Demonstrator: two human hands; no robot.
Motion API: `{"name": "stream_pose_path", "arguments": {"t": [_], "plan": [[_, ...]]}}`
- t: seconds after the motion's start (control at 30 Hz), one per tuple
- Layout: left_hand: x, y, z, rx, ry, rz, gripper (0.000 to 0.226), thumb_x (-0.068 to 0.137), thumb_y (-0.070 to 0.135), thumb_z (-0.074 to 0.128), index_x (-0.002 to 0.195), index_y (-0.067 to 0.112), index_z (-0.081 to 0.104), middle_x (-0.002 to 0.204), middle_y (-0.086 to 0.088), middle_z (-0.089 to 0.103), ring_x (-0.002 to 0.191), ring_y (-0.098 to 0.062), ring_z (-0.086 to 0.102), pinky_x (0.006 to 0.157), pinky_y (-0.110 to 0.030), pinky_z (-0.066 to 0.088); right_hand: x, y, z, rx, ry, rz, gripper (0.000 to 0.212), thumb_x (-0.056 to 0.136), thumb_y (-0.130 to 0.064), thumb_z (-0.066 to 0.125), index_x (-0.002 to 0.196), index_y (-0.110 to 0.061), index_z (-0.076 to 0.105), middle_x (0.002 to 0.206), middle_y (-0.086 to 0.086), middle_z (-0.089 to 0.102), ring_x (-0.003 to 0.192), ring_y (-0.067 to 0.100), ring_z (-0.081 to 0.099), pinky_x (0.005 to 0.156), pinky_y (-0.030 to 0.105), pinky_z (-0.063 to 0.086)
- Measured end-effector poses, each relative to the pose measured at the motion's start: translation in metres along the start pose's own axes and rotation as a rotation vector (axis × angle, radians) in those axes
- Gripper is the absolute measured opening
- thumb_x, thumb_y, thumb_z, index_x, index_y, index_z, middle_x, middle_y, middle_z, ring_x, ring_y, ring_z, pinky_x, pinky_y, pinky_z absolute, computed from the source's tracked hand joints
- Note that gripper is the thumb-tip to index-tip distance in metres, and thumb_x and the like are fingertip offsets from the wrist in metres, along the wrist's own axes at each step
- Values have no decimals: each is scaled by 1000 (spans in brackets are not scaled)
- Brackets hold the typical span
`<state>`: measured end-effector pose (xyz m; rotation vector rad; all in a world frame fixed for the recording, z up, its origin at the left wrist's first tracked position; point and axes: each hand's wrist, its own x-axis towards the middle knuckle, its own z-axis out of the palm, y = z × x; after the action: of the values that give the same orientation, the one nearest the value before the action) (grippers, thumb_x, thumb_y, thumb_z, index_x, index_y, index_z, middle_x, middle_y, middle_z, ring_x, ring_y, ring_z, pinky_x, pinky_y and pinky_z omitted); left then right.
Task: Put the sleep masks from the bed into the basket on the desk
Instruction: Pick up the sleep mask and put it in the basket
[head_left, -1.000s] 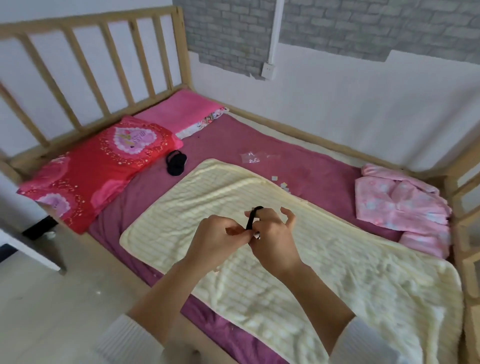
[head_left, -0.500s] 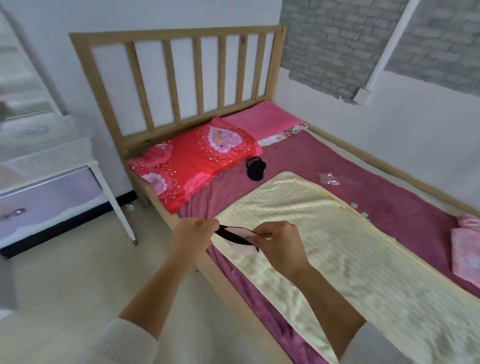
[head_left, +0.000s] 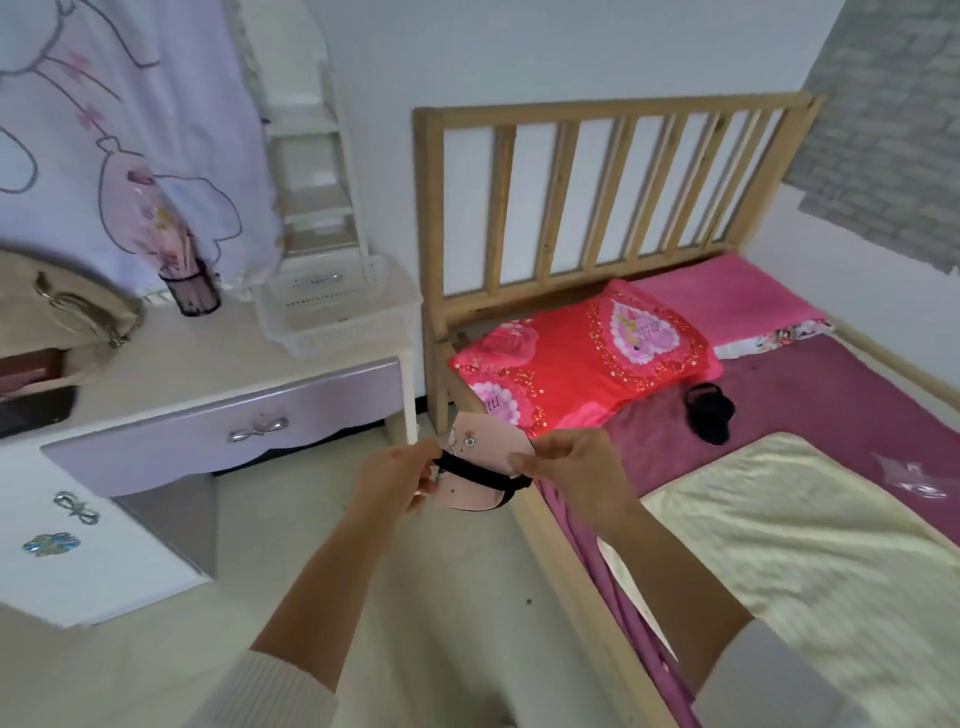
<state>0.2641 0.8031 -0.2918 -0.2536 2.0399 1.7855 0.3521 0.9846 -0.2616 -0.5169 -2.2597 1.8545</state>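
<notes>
Beside bed (head_left: 566, 582) | L hand (head_left: 395, 475) + R hand (head_left: 566, 467) pinch pink mask (head_left: 480, 478), arms fwd

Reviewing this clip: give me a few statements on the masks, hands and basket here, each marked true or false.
1. Both hands hold the pink sleep mask with black strap. True: left hand, right hand.
2. The white plastic basket holds a mask. False: no mask shows in it.
3. A black sleep mask lies on the bed's purple sheet. True.
4. The basket sits on the floor. False: it stands on the white desk with lilac drawer.
</notes>
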Motion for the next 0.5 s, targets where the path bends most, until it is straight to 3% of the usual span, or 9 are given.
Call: {"name": "stream_pose_path", "arguments": {"t": [0.1, 0.17, 0.3, 0.4, 0.5], "plan": [[44, 19, -22, 32, 30, 70, 24, 75, 22, 68, 52, 16, 66, 49, 2, 60, 45, -11, 59, 51, -25, 44, 62, -14, 22, -96, -105, -15, 7, 72, 2, 78, 77, 3, 75, 55, 0, 71, 39, -2, 58, 44, 10, 47], [78, 29, -35, 15, 50, 64, 21, 77, 22, 68, 57, 15, 68, 54, 1, 62, 51, -13, 59, 53, -24, 44, 106, -21, 38, -170, -158, -28, 8, 70, -2, 80, 77, 0, 76, 66, 10, 74, 45, 0, 60, 50, 11, 49], [153, 59, -51, -58, 68, 34, 13, 85, 20, 65, 74, 12, 67, 78, -6, 66, 75, -19, 59, 68, -30, 49, 201, -34, 70, -103, -233, 31, 5, 72, -7, 79, 76, -9, 76, 88, 26, 74, 74, 24, 65, 81, 39, 55], [207, 94, -59, -124, 5, 23, 14, 88, 21, 63, 92, 8, 64, 95, -11, 71, 91, -23, 66, 84, -39, 53, 275, -48, 95, -50, -265, 110, 8, 81, -9, 73, 88, -5, 73, 74, 11, 69, 63, 18, 59, 65, 29, 53], [259, 121, -68, -160, 68, 52, 13, 86, 19, 67, 85, 10, 57, 88, -10, 69, 78, -21, 67, 71, -32, 52, 347, -63, 124, -40, -309, 206, 12, 87, -8, 66, 97, -3, 69, 71, 7, 62, 50, 10, 52, 51, 20, 46]]}}
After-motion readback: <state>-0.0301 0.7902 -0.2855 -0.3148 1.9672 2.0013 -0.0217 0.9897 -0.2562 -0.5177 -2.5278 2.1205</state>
